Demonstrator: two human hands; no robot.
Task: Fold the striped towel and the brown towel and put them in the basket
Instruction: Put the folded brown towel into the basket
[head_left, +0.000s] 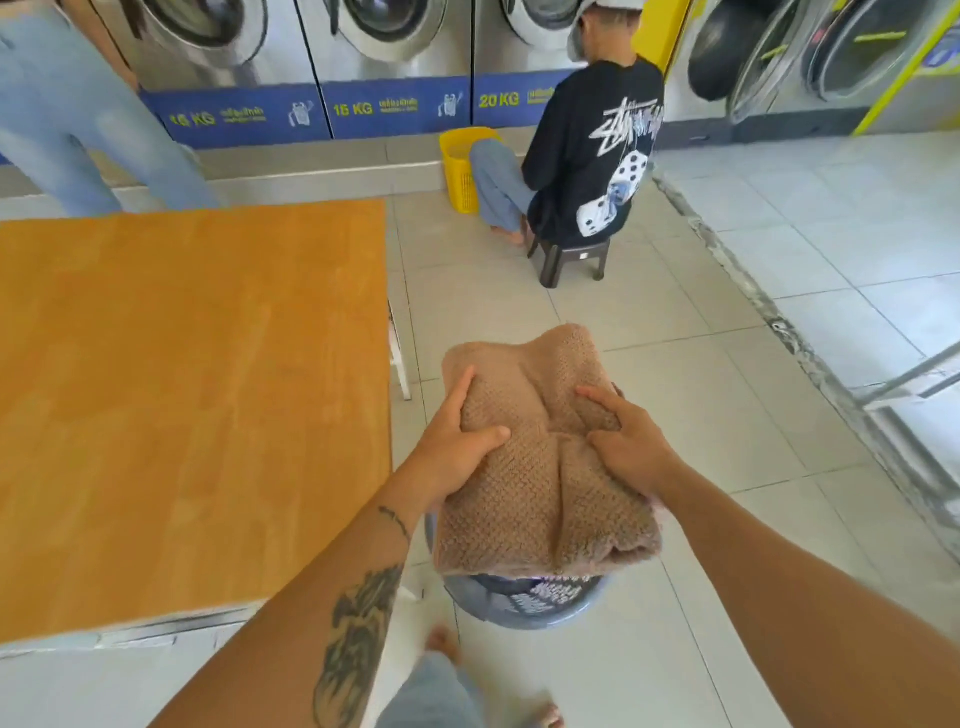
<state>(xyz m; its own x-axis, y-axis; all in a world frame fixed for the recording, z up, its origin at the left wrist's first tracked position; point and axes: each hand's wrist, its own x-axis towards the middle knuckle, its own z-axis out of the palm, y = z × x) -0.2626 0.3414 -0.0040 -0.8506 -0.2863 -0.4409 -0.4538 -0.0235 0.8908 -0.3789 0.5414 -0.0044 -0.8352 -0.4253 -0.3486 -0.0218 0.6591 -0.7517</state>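
The folded brown towel (535, 467) is held in the air over a grey-blue basket (524, 608) that stands on the floor to the right of the table. My left hand (452, 447) grips the towel's left edge and my right hand (623, 441) grips its right edge. The towel hides most of the basket; only the near rim and wall show. Inside the basket, under the towel, a bit of dark and white patterned cloth (550, 595) shows; I cannot tell whether it is the striped towel.
A wooden table (192, 405) fills the left side. Ahead, a person in a black shirt (592, 156) sits on a small stool next to a yellow basket (462, 171). Another person's legs (78, 140) stand behind the table. Washing machines line the back wall.
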